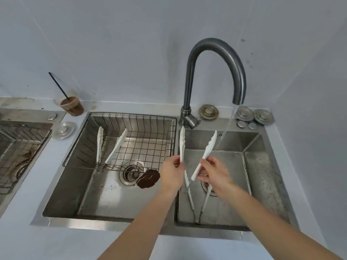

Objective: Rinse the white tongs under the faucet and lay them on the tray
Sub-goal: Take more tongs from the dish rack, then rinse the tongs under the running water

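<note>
Pinching white tongs [209, 147], arms splayed, beside water stream [227, 128] from faucet [189, 72]: left hand [171, 173] pinches one arm, right hand [216, 173] other.

Three pairs of white tongs [207, 150] show: one held by the left grip [171, 173] and right grip [215, 174], a second pair [207, 196] beneath both grips, a third pair [116, 146] left of them. Two wire racks [150, 143] [22, 139], one faucet [189, 72], one cup [72, 107], one brown pad [148, 178].

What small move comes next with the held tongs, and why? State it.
Probably shift the white tongs slightly right. The left hand and right hand each grip one arm, and the water stream from the faucet seems to fall just beside the right arm's tip.
</note>
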### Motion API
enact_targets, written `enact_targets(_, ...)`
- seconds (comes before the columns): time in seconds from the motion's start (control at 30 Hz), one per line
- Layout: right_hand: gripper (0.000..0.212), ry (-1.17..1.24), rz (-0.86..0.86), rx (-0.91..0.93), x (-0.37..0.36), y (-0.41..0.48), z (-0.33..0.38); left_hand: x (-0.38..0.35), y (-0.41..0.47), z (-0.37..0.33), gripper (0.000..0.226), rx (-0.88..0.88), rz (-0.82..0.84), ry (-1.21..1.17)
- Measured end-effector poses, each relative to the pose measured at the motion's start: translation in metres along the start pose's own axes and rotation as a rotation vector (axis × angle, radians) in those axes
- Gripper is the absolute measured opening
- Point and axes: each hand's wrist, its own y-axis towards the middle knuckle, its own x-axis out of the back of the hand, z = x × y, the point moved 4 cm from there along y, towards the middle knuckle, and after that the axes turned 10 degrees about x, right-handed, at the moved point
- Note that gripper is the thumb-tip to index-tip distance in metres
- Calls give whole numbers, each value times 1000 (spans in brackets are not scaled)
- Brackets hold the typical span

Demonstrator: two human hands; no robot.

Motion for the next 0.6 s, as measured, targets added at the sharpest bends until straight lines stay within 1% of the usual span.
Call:
enact_targets(0.1, 6, 6, -65, -35, 34, -2, -9, -37, -4, 0, 18, 46, 63, 20)
enact_targets(0.23, 17, 23, -112, -91, 68, 0, -21, -78, -7, 3, 24, 100, 115, 68)
enact_targets(0.3, 17, 35, -124, -93, 77, 4, -22, -93, -7, 3, 30, 141, 131, 10)
enact_targets(0.37, 16, 22, -137, -71, 85, 9, -21, -107, -3, 1, 24, 190, 145, -55)
enact_targets(0.5, 10, -72, -183, -6, 93, 21, -17, -128, 8, -2, 23, 229, 172, -85)
enact_targets(0.6, 5, -227, -194, 58, 94, 28, -11, -137, 23, 0, 21, 249, 181, -75)
